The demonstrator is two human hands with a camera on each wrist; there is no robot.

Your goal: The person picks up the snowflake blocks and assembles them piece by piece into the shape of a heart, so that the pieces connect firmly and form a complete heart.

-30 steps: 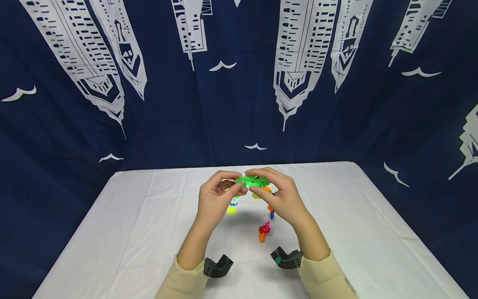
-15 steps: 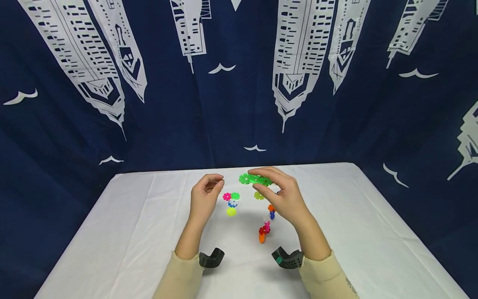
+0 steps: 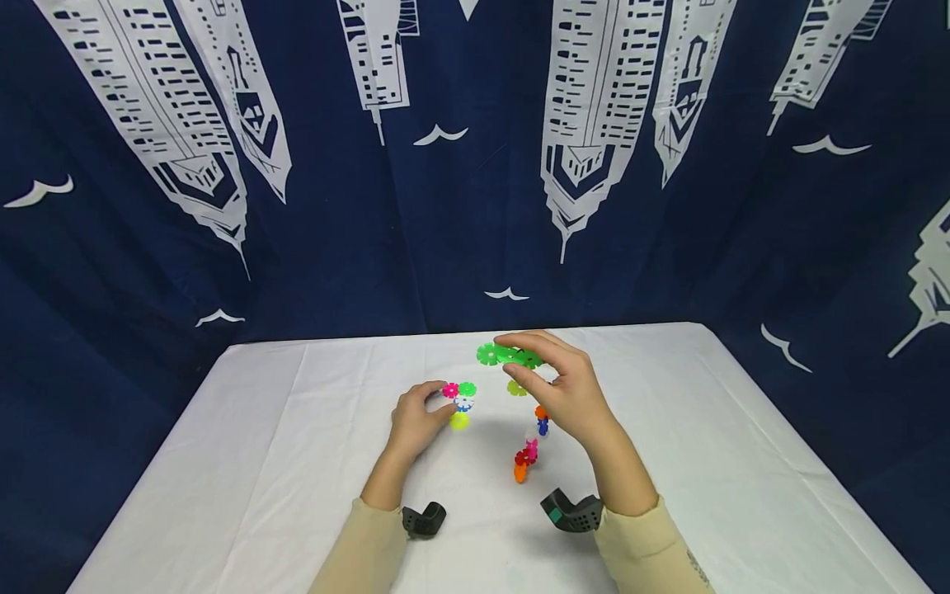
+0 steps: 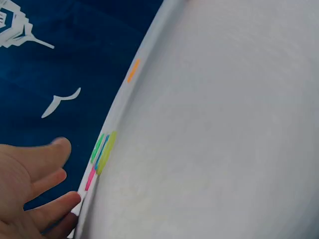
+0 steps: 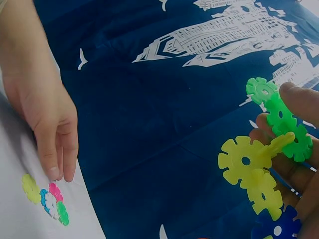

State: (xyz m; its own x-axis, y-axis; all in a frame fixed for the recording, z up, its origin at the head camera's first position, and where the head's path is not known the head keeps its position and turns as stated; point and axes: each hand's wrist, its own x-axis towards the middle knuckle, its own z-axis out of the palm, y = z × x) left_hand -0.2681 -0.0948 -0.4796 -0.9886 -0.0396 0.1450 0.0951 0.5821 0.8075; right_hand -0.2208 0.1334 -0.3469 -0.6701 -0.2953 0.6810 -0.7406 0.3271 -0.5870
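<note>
Head view, centre: the right hand [image 3: 557,384] pinches between thumb and fingers a bright green toothed plastic disc [image 5: 280,114], one of a row of green discs belonging to a multicoloured chain of interlocked flower-shaped plastic discs [image 3: 487,354]. The held end lies above the table at the centre of the frame; lower members, coloured orange, blue, pink and red, appear below it, with part of the chain hidden by the hand. In the right wrist view, yellow discs [image 5: 245,161] join the green row at the right of the frame, and a dark blue disc [image 5: 277,230] shows at the lower right.

The left hand [image 3: 418,422], left of centre, holds nothing; thumb and fingers stand apart beside a small group of loose discs: a pink disc [image 3: 449,390], a green disc [image 3: 467,388], a white disc [image 3: 465,402] overlapping a blue disc [image 5: 44,198], and a yellow disc [image 3: 459,421] lowest in the head view. Whether the fingertips touch the pink disc cannot be told.

The group lies on a white cloth-covered table [image 3: 245,462]. Behind rises a navy cloth backdrop [image 3: 475,214] printed with white inverted towers. Both sleeves are beige.
</note>
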